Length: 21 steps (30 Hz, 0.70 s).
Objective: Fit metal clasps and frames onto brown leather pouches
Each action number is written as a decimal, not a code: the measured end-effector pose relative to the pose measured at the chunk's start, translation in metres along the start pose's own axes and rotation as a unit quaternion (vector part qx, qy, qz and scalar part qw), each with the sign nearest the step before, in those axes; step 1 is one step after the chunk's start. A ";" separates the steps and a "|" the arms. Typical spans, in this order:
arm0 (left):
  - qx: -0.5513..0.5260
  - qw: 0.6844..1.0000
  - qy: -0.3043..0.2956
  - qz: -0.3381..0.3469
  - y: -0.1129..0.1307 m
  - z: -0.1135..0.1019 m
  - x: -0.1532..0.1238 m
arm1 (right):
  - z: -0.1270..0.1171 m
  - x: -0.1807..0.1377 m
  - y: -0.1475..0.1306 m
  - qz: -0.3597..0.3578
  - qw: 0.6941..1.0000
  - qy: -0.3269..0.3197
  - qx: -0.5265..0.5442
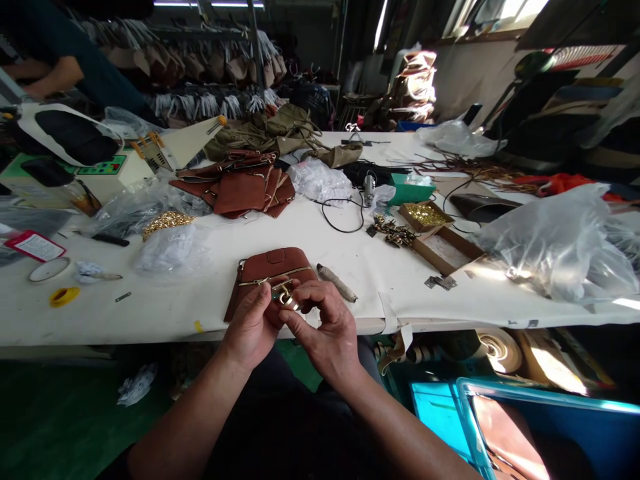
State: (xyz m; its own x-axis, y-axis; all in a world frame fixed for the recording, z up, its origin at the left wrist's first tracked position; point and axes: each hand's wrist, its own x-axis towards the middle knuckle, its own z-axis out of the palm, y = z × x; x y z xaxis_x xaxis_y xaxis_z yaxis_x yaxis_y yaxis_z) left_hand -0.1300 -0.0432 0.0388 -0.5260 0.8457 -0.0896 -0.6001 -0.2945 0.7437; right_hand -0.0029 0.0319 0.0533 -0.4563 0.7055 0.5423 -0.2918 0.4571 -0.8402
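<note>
A brown leather pouch (273, 267) with a gold zipper lies at the near edge of the white table (350, 260). Both my hands meet just in front of it. My left hand (253, 327) is closed, its fingertips pinching a small gold metal clasp (287, 297) at the pouch's lower edge. My right hand (325, 327) is closed too, thumb and fingers pinching the same clasp from the right. A small grey-handled tool (337, 283) lies on the table just right of the pouch.
A stack of brown leather pieces (245, 187), clear plastic bags (560, 247), a box of gold fittings (425, 215), loose clasps (393, 232) and a black cable (345, 213) cover the table. Another person's arm (50, 73) is far left. Blue bins (525, 420) stand below right.
</note>
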 end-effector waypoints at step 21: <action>0.118 0.987 0.095 0.050 0.011 0.024 -0.004 | 0.001 -0.006 0.012 0.325 0.869 -0.022 0.373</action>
State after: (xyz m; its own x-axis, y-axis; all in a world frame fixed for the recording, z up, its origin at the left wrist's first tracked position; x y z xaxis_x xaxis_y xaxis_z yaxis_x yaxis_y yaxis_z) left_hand -0.1198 -0.0394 0.0631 -0.6921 0.7128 -0.1135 -0.3939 -0.2412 0.8869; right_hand -0.0043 0.0323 0.0400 -0.7552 0.6546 -0.0340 -0.4164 -0.5191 -0.7464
